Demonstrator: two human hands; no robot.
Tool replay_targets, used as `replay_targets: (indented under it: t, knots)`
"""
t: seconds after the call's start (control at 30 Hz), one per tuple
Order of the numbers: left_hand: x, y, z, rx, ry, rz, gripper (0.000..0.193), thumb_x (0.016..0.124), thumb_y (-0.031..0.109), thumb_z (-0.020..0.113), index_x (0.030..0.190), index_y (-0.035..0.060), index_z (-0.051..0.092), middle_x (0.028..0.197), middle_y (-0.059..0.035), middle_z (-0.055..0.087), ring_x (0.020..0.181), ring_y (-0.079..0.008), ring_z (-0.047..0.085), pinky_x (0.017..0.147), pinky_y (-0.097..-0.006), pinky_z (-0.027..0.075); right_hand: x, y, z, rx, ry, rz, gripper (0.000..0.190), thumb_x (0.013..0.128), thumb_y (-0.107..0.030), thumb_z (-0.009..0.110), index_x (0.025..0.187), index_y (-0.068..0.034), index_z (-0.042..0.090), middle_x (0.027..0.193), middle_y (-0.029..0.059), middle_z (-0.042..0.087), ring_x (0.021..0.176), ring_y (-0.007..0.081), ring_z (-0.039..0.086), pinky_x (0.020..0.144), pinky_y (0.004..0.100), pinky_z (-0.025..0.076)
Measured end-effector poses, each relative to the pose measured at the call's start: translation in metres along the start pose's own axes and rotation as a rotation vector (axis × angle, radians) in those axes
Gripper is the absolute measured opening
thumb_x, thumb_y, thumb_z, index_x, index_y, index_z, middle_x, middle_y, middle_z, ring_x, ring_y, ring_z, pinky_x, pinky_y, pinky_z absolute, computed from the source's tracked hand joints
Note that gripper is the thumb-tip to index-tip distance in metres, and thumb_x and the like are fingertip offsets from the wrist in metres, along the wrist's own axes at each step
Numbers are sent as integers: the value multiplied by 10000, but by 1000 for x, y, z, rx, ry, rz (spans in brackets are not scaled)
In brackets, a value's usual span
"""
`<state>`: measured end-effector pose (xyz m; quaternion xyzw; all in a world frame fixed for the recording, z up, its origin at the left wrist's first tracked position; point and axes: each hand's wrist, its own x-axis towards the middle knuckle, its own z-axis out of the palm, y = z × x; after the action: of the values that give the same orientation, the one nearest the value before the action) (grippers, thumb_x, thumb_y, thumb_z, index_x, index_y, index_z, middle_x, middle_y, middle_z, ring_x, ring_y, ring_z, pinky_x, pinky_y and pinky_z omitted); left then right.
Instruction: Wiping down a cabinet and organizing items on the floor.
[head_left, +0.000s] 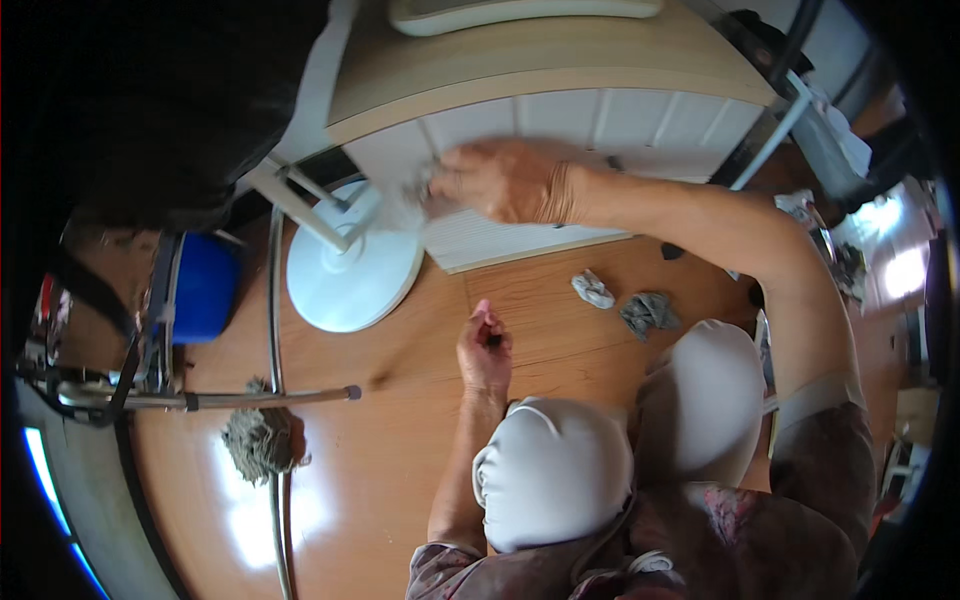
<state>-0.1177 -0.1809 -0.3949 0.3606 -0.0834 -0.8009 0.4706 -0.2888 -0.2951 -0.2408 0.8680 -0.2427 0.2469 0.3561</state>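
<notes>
My right hand reaches across to the left edge of a white cabinet front. It is blurred, and something greyish, perhaps a cloth, shows at its fingertips; I cannot make out what it is. Beside my left knee, my left hand is raised above the wooden floor with its fingers curled, and whether it holds anything is unclear. A crumpled whitish cloth or wad and a crumpled grey cloth lie on the floor in front of my knees.
A round white stand base stands left of the cabinet. Further left are a blue container, a metal tube of a frame, and a grey mop head with its pole. A white tray-like object rests on the cabinet top.
</notes>
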Motion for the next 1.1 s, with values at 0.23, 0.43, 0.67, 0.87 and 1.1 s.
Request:
replay_targets:
  t: [0.23, 0.43, 0.67, 0.87, 1.1]
  knots:
    - [14, 1, -11, -69, -61, -75, 165, 812, 158, 546, 943, 62, 575, 766, -6, 547, 718, -135, 521, 659, -271, 436, -65, 34, -59, -59, -148, 13, 294, 690, -63, 586, 979, -10, 604, 1063, 10, 595, 894, 153, 559, 761, 260, 505]
    - [26, -2, 7, -153, -245, -197, 303, 779, 113, 464, 1049, 16, 563, 1031, -123, 583, 968, -236, 545, 857, -377, 440, -132, 41, -125, -150, -158, 211, 59, 653, -32, 668, 711, -27, 678, 896, 48, 664, 842, 215, 570, 754, 340, 456]
    - [49, -23, -7, -33, -285, -210, 329, 766, 60, 416, 1071, 11, 530, 1046, -145, 573, 987, -261, 544, 887, -401, 423, -231, 0, -99, -57, -138, 570, 111, 659, -50, 615, 764, -54, 651, 874, 31, 643, 838, 239, 564, 738, 324, 447]
    - [68, -54, -3, 319, -201, -264, 341, 743, 18, 428, 1069, 1, 525, 1013, -126, 580, 917, -219, 561, 792, -355, 471, -314, -43, -84, -46, -208, 1058, 233, 757, -38, 588, 965, -110, 664, 1060, -2, 633, 842, 155, 589, 730, 246, 477]
    - [100, -94, 15, 1577, -490, 53, 371, 760, 128, 610, 1109, 42, 523, 1002, -144, 567, 893, -232, 566, 689, -350, 484, -328, -68, -127, 373, -210, 1620, 251, 804, 0, 493, 971, -80, 662, 1045, -12, 639, 811, 47, 564, 711, 191, 441]
